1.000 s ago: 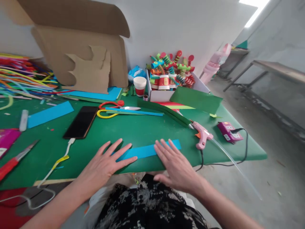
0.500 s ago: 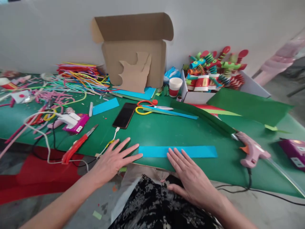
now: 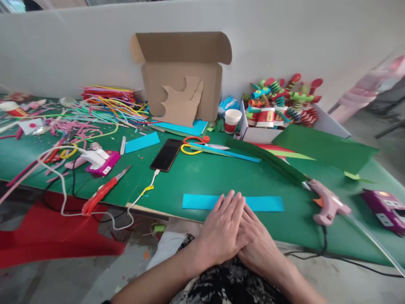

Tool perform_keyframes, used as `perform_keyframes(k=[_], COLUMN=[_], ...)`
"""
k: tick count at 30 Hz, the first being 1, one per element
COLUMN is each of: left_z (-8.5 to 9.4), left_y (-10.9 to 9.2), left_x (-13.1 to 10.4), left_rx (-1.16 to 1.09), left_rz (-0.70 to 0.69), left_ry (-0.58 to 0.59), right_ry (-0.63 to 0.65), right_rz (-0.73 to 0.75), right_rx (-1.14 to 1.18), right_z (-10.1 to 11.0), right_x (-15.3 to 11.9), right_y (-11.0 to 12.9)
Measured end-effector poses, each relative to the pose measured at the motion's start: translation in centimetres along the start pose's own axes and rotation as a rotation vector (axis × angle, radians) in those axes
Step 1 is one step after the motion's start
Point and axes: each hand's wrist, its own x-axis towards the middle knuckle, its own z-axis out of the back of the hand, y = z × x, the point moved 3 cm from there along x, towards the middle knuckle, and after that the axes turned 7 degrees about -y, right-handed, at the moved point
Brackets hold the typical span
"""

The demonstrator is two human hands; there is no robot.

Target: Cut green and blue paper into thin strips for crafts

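Observation:
A blue paper strip [image 3: 198, 202] lies flat near the front edge of the green table [image 3: 152, 185]. My left hand [image 3: 223, 226] rests across my right hand [image 3: 257, 236], its fingers stretched out and lying close together. Both sets of fingertips reach onto the middle of the strip. The right hand's fingers are flat and partly hidden under the left. Neither hand grips anything. Beyond the strip lie a black phone [image 3: 166, 155] on a white cable and orange-and-yellow-handled scissors [image 3: 193, 146] under a thin blue strip.
A pink glue gun [image 3: 329, 204] lies at the right, its cord hanging over the edge. A red-handled knife [image 3: 103, 194] lies at the left. Behind stand an open cardboard box [image 3: 183, 50], paper cups [image 3: 233, 120] and a white box [image 3: 261, 135] of crafted figures. Pipe cleaners [image 3: 107, 103] are heaped back left.
My left hand has moved right, from the strip's left end onto my right hand. The right hand stays on the strip. The camera view has shifted slightly.

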Motion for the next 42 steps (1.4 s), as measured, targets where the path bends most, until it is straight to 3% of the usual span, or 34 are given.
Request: perform_keyframes(k=[4,11,19,22,24,28,30,34,42], left_z=[-0.4,2.6,4.5,5.3,5.2,2.6,1.0,0.2,3.1], left_y=[1.9,7.1,10.5,9.7,7.8,2.9,1.7,2.7,7.4], left_x=[-1.9,-6.9,-9.8,-9.1,-7.7,-3.9,-2.9,-3.8,-7.7], left_rx=[0.159,0.344,0.373,0.374,0.349,0.254,0.226,0.241,0.32], left_rz=[0.061,0.038,0.016,0.06,0.061,-0.005,-0.024,-0.009,0.022], left_ry=[-0.078,-0.136,-0.134,-0.178,-0.184,-0.087,-0.06,-0.084,-0.117], right_ry=[0.064,0.076,0.054,-0.007,-0.02,0.077,0.109,0.113,0.065], right_rz=[-0.068,-0.243,-0.33,-0.361,-0.329,-0.158,-0.127,-0.16,-0.281], right_rx=[-0.09,-0.239,-0.318,-0.317,-0.255,-0.028,0.04,0.02,-0.185], right_z=[0.6,2.3,4.2,5.1,4.8,2.2,0.9,0.0,1.4], right_x=[-1.1,-4.7,-7.2,-5.9,-3.8,0.6,1.6,0.4,-3.3], right_y=[-1.2,-5.1,-6.5,-5.3,-3.7,-0.3,0.3,-1.0,-4.7])
